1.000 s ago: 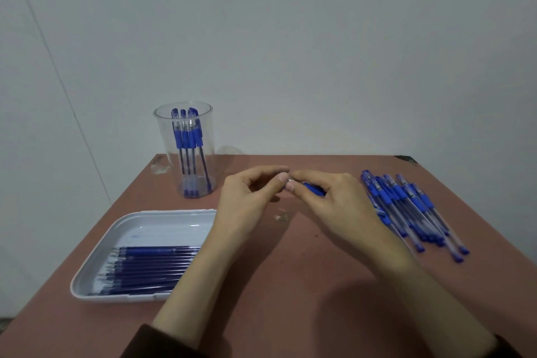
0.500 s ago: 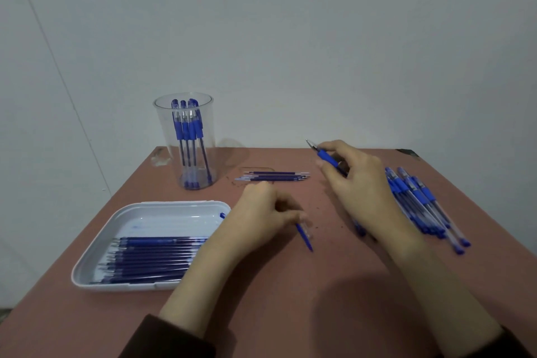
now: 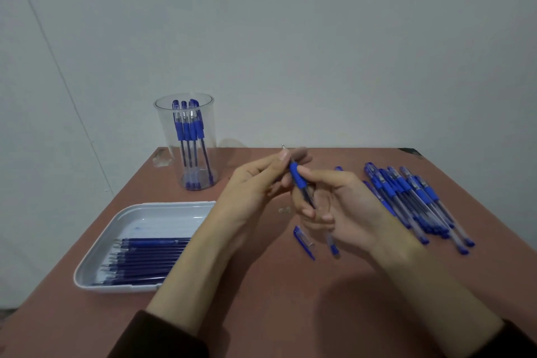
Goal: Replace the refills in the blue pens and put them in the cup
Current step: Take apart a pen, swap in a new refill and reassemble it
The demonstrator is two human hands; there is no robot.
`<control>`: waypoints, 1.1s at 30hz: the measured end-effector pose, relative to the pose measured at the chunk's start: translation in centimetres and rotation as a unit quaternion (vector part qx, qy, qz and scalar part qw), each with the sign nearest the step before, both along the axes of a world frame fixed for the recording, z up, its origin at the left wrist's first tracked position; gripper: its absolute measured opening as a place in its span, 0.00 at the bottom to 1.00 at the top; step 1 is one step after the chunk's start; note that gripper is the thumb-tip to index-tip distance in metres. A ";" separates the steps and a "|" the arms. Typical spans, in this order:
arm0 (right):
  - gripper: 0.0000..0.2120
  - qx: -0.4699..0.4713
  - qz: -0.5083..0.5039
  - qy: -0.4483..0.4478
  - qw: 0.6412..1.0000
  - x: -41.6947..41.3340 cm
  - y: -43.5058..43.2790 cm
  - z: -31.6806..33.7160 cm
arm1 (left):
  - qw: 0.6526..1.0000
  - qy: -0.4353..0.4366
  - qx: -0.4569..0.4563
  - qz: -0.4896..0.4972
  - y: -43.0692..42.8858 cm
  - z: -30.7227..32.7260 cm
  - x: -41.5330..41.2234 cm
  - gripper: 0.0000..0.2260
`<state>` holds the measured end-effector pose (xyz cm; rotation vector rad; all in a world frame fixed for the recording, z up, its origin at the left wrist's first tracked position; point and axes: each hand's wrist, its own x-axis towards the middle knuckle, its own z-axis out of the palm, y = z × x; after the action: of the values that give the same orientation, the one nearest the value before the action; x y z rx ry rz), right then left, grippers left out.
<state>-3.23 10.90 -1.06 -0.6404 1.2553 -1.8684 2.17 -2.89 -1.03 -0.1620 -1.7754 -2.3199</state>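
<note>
**Brown table, bare grey wall: one pen uncapped, in both hands**

A matte reddish-brown table (image 3: 290,314) stands against a plain pale wall. Above its centre is the blue pen (image 3: 297,178), tip pointing up and away. The right hand (image 3: 348,212) is curled round the clear barrel. The left hand (image 3: 255,180) pinches near the metal tip, above the blue rubbery-looking sleeve. The cap (image 3: 303,243) lies on the table just below the hands.

The pen looks light, stiff and thin-walled. The smooth barrel is likely slippery, so the sleeve is the surer hold. The nose piece is small and wants a fingertip twist, not force.

On the left, the refills (image 3: 145,259) lie side by side in the white tray (image 3: 151,219). They are slender and dark, probably bendy, and best taken mid-length. Far left, the clear cup (image 3: 165,142) holds a few pens upright. On the right lies the pile of pens (image 3: 412,200).
</note>
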 end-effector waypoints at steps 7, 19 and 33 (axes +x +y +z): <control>0.13 -0.014 -0.048 0.070 0.996 0.4 -1.1 -0.5 | 0.996 0.014 0.079 0.040 0.1 -0.1 0.0 0.10; 0.13 0.093 -0.198 0.224 0.950 0.5 -1.5 -0.9 | 0.994 -0.042 0.102 0.027 -0.4 0.1 -0.4 0.15; 0.11 0.079 -0.147 0.152 0.974 0.2 -1.4 -0.8 | 0.988 -0.005 0.150 0.046 -0.4 0.4 -0.1 0.22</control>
<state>-2.98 9.49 -1.84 -0.7046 1.7601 -1.9292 2.07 -3.26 -0.61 -0.0192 -1.3840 -2.4865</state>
